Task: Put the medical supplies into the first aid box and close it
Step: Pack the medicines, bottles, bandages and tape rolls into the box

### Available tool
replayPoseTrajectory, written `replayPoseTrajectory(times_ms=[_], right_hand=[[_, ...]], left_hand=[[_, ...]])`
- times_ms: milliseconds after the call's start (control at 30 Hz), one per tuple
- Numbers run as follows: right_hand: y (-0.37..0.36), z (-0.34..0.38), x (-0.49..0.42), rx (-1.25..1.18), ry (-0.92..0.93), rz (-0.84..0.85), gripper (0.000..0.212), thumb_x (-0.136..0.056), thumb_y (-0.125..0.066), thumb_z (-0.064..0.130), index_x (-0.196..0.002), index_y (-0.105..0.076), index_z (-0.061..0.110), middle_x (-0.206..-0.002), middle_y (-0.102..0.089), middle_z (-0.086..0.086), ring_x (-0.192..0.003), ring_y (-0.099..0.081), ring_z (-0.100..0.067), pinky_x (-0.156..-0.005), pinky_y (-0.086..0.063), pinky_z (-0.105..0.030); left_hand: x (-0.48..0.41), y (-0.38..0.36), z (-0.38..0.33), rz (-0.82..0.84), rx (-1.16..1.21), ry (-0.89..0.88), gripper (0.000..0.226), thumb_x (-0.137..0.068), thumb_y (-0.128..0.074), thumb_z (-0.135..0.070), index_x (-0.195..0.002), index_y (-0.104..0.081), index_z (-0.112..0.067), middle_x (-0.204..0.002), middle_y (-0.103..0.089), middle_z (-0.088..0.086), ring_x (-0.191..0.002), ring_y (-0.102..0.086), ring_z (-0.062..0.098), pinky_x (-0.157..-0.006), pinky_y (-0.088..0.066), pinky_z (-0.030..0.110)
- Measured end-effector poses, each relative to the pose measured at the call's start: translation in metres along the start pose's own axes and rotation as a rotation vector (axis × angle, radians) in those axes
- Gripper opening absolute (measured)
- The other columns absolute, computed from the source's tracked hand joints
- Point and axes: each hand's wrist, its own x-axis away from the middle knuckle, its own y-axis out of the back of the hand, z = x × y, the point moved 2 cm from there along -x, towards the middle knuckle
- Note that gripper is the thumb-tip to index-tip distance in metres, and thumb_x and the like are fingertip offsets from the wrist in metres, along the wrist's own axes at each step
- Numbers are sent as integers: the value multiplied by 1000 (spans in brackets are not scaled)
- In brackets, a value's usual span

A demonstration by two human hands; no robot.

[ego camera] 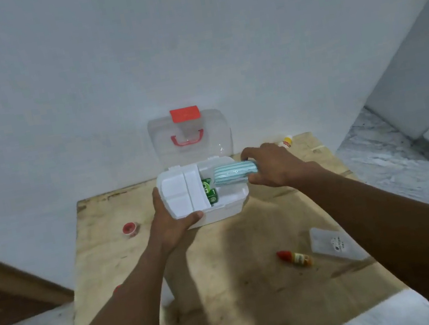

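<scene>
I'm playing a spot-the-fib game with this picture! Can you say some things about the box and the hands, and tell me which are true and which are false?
1. The first aid box has its lid open. True.
2. The right hand holds a striped roll. True.
3. The left hand is flat on the table. False: it grips the box's front-left corner.
4. The red-capped tube is inside the box. False: it lies on the table.
5. The box is empty. False: a green packet is inside.
</scene>
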Motion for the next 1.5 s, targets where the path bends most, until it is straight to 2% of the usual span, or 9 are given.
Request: replayPoseTrajectory(times_ms=[267,500,667,767,867,1000,1167,1367,1500], right_hand=[[-10,12,-41,152,164,196,37,-80,-66,24,-114,-54,16,-98,-45,-6,-92,-53,-29,-72,-39,-31],[-20,29,-52,195,218,236,30,-82,-67,23,-107,-58,9,-110,-61,-11,-85,-47,-22,-70,-35,-28],[-13,31,-56,200,202,296,30,-79,-72,25,-105,-68,10,-103,-68,-7,-92,-62,-24,-68,-43,-26],[-14,34,-59,246,190,356,25,-76,-76,28,-85,-63,9,-87,-63,-4,-79,-55,-22,-54,-35,-22],[-14,39,-59,235,158,382,43,-73,-79,28,-63,-39,19,-74,-47,0,-77,-48,-22,-51,-30,-23],[-12,43,-60,218,141,421,31,-73,-81,29,-73,-51,20,-85,-53,-1,-77,-53,-20,-65,-42,-27],[-8,50,-61,177,54,494,27,-76,-77,15,-68,-52,16,-63,-61,2,-53,-64,-12,-60,-54,-25],[-7,56,-62,197,29,468,27,-81,-74,17,-74,-49,14,-75,-61,0,-63,-64,-16,-59,-51,-27],[-5,63,-60,243,96,256,29,-83,-69,22,-105,-57,9,-101,-59,-13,-89,-56,-27,-74,-44,-31]], left_hand=[[-2,-1,0,-12,8,59,106,-58,-89,-31,-142,-25,-26,-128,-42,-26,-112,-44,-18,-88,-44,18],[-2,0,-1,-18,-23,48,102,-63,-90,-31,-142,-26,-34,-132,-47,-20,-119,-48,-4,-91,-48,26],[-1,-3,-1,-23,-9,-7,96,-67,-88,-31,-141,-26,-32,-130,-48,-21,-118,-50,-3,-85,-49,13],[-1,-3,-2,-18,16,-37,95,-68,-87,-28,-142,-27,-28,-129,-48,-23,-119,-50,-1,-86,-49,11],[-3,-3,-1,-19,4,-45,95,-66,-86,-33,-140,-27,-29,-124,-46,-30,-117,-49,-5,-85,-48,10],[-2,-3,0,-52,-5,-56,96,-64,-86,-34,-140,-27,-26,-127,-47,-18,-118,-50,0,-85,-51,14],[-4,-3,-5,-24,-25,-162,100,-62,-91,-25,-139,-29,-13,-125,-50,-16,-118,-55,11,-87,-54,22],[0,-4,-5,-82,-30,-93,94,-62,-90,-31,-136,-31,-27,-118,-53,-22,-109,-56,-4,-75,-51,10],[1,-5,-10,-108,-19,-64,92,-60,-87,-34,-133,-30,-32,-116,-53,-21,-105,-54,-10,-70,-48,4]])
